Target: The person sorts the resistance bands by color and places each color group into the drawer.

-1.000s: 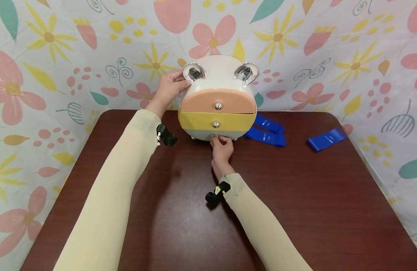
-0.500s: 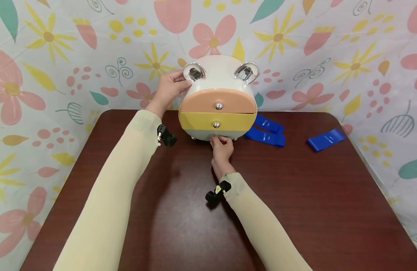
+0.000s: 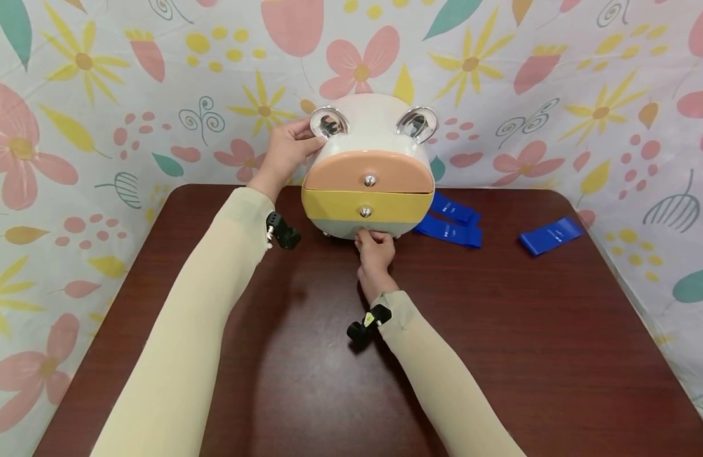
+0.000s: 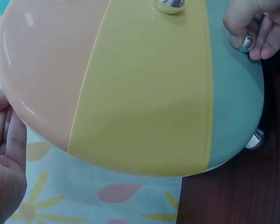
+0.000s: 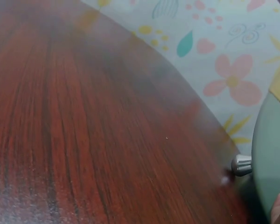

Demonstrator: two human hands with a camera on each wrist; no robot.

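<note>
Head view: we log drawer box (image 3: 367,184) at table (image 3: 500,355) back edge, centre. Left hand (image 3: 285,152) fingers flat on upper side; right hand (image 3: 375,249) pinches bottom drawer knob.
Left wrist view: we see right fingers (image 4: 266,35) clamped on knob (image 4: 246,43).
Right wrist view: we see fingertip (image 5: 279,207) only; grip unreadable.

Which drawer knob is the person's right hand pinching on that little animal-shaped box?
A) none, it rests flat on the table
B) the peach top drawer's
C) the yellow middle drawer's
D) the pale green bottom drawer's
D: the right hand pinches the knob of the pale green bottom drawer, below the yellow one.
</note>
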